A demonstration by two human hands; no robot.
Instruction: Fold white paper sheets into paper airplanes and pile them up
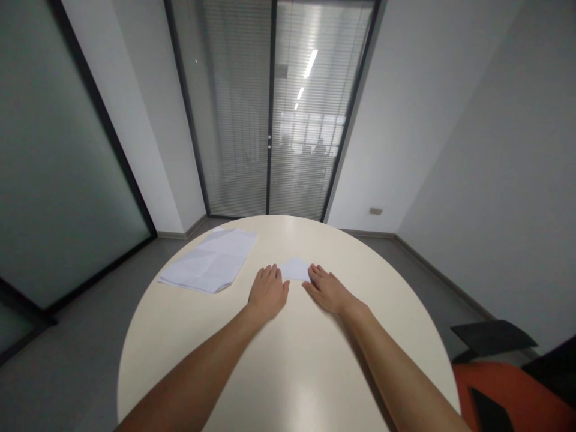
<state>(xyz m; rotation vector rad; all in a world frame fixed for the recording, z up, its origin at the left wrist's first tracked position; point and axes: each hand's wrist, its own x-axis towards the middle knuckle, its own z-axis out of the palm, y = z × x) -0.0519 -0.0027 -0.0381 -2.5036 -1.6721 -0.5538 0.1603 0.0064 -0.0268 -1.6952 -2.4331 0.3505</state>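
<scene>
A small folded white paper (296, 269) lies near the middle of a round cream table (288, 360). My left hand (267, 292) rests flat on the table at the paper's left edge, fingers stretched out together. Palm down at the paper's right edge lies my right hand (327, 290), fingertips touching or pressing the sheet. Neither hand grips the paper; both lie flat, and the paper's near part is hidden between them.
A stack of creased white sheets (211, 260) lies at the table's far left. Beyond the table stand glass doors with blinds (270, 108). At the lower right is an orange chair with black armrests (508, 384).
</scene>
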